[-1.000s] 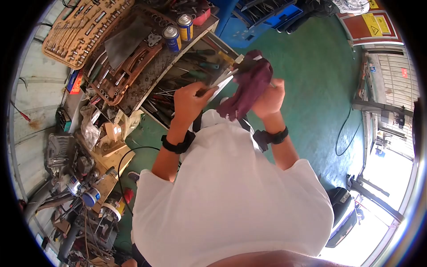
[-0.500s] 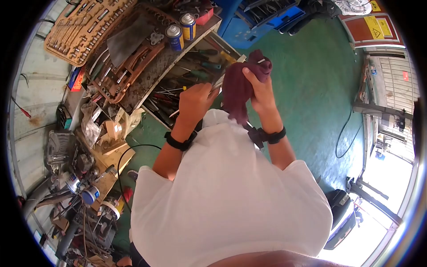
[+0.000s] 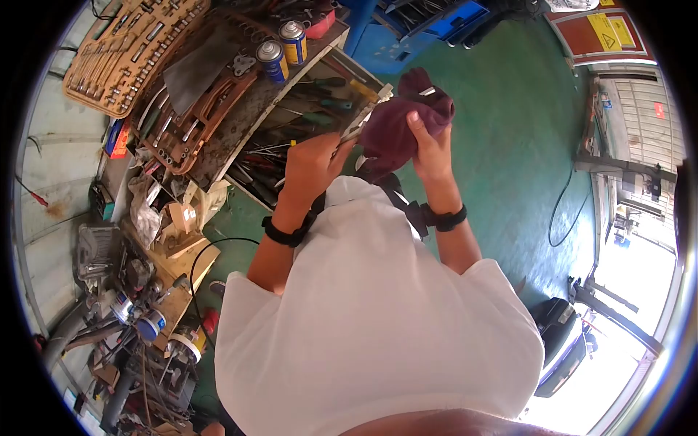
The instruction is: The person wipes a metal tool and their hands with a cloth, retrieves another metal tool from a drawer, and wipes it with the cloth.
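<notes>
A dark maroon cloth (image 3: 396,131) is bunched in my right hand (image 3: 432,147), whose thumb presses on its front. My left hand (image 3: 313,165) is closed around a thin tool (image 3: 349,138) that runs toward the cloth; its far end is hidden by the fabric. A small light tip pokes out at the upper right of the cloth. Just beyond my left hand is an open drawer (image 3: 383,91) holding several screwdrivers and other hand tools.
Two spray cans (image 3: 272,61) stand on the workbench (image 3: 240,123) beside an open socket set (image 3: 131,54). A blue tool cart (image 3: 378,49) is at the top. Cardboard and clutter lie at the left; a black cable (image 3: 193,280) crosses the green floor (image 3: 502,145).
The cloth has gone from hanging loosely to being bunched around the tool, and my right hand now grips it with the thumb on top. My left hand keeps its hold on the tool.
</notes>
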`<state>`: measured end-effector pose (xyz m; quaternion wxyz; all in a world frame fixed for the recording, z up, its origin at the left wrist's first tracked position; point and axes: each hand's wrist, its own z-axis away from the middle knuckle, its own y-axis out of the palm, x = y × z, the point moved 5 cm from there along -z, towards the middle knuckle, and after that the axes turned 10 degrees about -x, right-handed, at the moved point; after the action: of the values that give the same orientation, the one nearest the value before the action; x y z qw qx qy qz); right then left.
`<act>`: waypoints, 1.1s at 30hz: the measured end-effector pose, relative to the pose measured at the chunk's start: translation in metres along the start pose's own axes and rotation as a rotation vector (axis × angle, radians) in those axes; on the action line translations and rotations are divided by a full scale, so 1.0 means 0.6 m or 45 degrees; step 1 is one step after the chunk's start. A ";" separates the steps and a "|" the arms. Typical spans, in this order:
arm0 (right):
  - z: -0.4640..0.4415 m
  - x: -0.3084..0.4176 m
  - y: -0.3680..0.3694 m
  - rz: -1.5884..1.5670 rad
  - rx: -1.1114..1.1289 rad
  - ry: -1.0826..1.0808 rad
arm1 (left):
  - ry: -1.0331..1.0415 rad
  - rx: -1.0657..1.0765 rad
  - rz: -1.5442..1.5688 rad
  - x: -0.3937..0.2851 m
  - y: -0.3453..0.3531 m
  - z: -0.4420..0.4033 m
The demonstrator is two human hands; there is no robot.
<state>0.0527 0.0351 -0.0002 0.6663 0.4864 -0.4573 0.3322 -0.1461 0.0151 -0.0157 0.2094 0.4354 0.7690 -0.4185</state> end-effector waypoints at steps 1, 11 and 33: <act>0.002 0.005 0.004 -0.023 0.035 -0.035 | 0.002 0.004 0.001 -0.001 -0.001 0.000; 0.004 -0.036 -0.040 -0.109 0.188 0.129 | -0.146 0.069 0.141 -0.004 -0.001 0.005; 0.005 0.036 0.025 0.230 0.011 -0.467 | -0.782 0.185 0.538 0.044 0.015 0.009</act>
<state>0.0461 0.0370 0.0256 0.5373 0.4985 -0.6114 0.2984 -0.1527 0.0260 -0.0413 0.4805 0.4525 0.5319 -0.5305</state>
